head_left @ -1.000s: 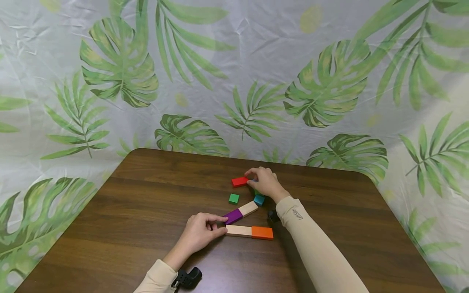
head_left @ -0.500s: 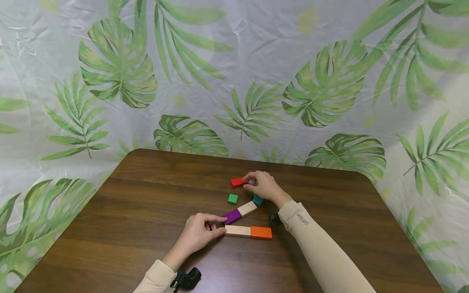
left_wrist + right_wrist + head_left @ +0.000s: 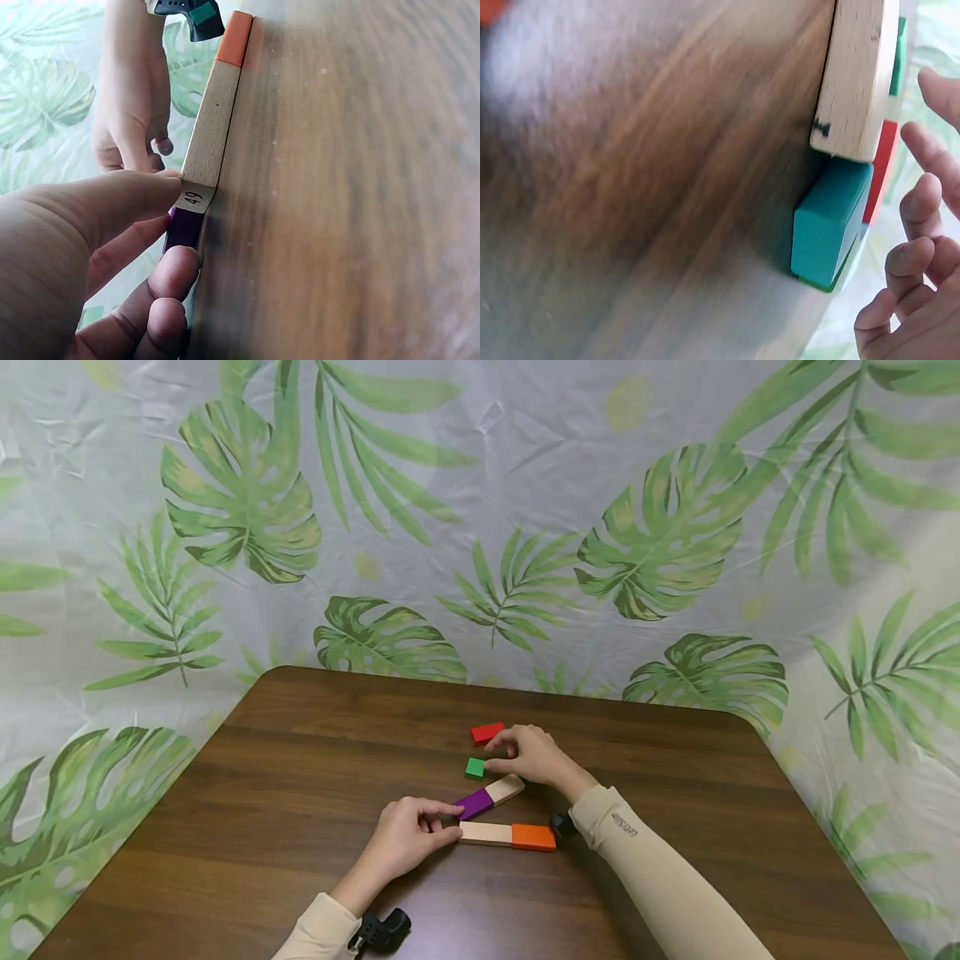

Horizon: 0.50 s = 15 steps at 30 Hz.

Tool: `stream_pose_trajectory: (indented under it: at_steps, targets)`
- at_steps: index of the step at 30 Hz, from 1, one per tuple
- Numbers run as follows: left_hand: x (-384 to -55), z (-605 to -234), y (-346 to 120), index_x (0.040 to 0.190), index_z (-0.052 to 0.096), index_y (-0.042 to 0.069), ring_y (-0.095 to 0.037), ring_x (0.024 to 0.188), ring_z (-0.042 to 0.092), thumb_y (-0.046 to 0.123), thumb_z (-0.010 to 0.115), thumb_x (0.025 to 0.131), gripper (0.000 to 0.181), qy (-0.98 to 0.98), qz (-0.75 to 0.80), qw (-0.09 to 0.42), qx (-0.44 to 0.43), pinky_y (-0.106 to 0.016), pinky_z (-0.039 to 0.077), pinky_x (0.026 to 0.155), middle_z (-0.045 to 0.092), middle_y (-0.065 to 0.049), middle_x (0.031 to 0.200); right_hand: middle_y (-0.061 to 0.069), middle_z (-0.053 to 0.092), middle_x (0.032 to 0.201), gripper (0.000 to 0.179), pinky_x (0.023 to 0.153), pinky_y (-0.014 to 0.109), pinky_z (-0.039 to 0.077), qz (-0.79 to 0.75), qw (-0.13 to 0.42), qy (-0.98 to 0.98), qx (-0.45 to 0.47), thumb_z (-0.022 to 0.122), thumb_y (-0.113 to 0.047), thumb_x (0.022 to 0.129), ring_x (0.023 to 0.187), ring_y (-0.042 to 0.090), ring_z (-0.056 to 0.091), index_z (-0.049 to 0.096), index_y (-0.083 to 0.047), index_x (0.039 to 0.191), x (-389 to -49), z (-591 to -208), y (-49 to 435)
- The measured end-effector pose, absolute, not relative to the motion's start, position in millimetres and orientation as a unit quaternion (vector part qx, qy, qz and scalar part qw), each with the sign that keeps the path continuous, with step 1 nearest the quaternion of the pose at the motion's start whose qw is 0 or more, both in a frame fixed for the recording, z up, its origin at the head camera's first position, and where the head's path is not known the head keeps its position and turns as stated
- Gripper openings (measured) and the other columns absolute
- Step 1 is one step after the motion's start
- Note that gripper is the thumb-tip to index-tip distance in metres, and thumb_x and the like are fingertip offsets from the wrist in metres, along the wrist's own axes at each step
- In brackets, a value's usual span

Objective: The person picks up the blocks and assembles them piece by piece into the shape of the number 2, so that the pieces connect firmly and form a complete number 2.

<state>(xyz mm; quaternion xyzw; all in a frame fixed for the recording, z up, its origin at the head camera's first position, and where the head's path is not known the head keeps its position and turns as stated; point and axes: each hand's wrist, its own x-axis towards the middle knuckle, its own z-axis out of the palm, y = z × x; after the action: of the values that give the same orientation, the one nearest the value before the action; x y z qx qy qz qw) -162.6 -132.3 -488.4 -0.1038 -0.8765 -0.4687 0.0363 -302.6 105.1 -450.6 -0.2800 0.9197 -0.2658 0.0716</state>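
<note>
My left hand (image 3: pixel 408 835) pinches the corner where a purple block (image 3: pixel 474 804) and a long plain wooden block (image 3: pixel 486 833) meet. Its thumb is on the plain end, which bears a number in the left wrist view, and the index finger on the purple end. My right hand (image 3: pixel 534 756) hovers, holding nothing, its thumb close to a small green block (image 3: pixel 475 767) and index finger beside a red block (image 3: pixel 487 733). In the right wrist view a teal block (image 3: pixel 821 232) touches the end of a plain block (image 3: pixel 855 82); the hand hides the teal one from the head view.
An orange block (image 3: pixel 534 837) continues the front row to the right. A short plain block (image 3: pixel 506 788) extends the purple one on a diagonal. All lie on a dark wooden table (image 3: pixel 300 760); a leaf-print sheet (image 3: pixel 517 527) hangs behind it.
My right hand has come back from beside the red block toward the green one, now covering the teal block in the head view. The left hand has stayed at the same corner.
</note>
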Motion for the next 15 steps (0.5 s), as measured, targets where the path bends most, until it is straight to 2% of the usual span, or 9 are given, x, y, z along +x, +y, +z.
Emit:
stream_pose_trajectory:
  at_steps: [7, 15]
  targets:
    - [-162.9, -489.7, -132.2, 0.107, 0.087, 0.020, 0.000, 0.054, 0.050, 0.024, 0.092, 0.084, 0.023, -0.879, -0.463, 0.040, -0.105, -0.020, 0.039, 0.050, 0.066, 0.008, 0.066, -0.004, 0.049, 0.074, 0.028, 0.067, 0.025, 0.031, -0.269, 0.078, 0.918, -0.282, 0.084, -0.036, 0.094, 0.070, 0.011, 0.041, 0.082, -0.016, 0.114, -299.0, -451.1, 101.8]
    - [-161.8, -488.4, -131.9, 0.107, 0.087, 0.020, 0.000, 0.054, 0.050, 0.024, 0.092, 0.085, 0.023, -0.878, -0.465, 0.039, -0.106, -0.020, 0.039, 0.050, 0.066, 0.008, 0.066, -0.004, 0.048, 0.073, 0.025, 0.064, 0.024, 0.033, -0.288, 0.100, 0.915, -0.265, 0.085, -0.032, 0.094, 0.067, 0.011, 0.040, 0.082, -0.016, 0.113, -300.2, -449.6, 99.6]
